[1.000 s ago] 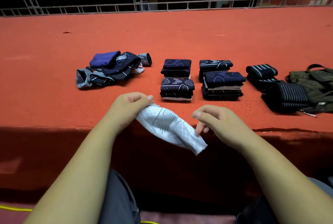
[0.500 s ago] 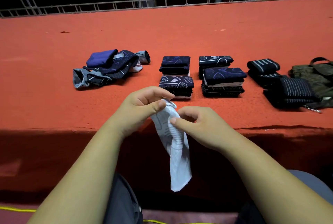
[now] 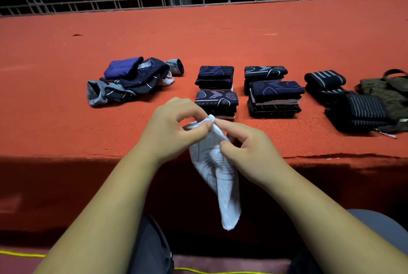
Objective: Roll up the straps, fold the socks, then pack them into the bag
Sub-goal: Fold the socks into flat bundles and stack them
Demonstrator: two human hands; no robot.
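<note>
A white patterned sock (image 3: 217, 174) hangs down in front of the stage edge. My left hand (image 3: 172, 128) pinches its top end, and my right hand (image 3: 245, 148) pinches it just beside and below. Behind them lie several stacks of folded dark socks (image 3: 217, 102) (image 3: 274, 97). A loose pile of unfolded socks (image 3: 134, 79) lies at the left. Rolled black striped straps (image 3: 324, 79) (image 3: 362, 111) sit to the right, next to the olive bag (image 3: 388, 92) at the right edge.
Everything rests on a red carpeted platform (image 3: 66, 123) whose front edge drops off just below my hands. A metal truss rail (image 3: 198, 1) runs along the back. A yellow cable (image 3: 22, 254) lies on the floor near my knees.
The sock was stretched slantwise between my spread hands. My hands have come together at its top end, and it now hangs straight down.
</note>
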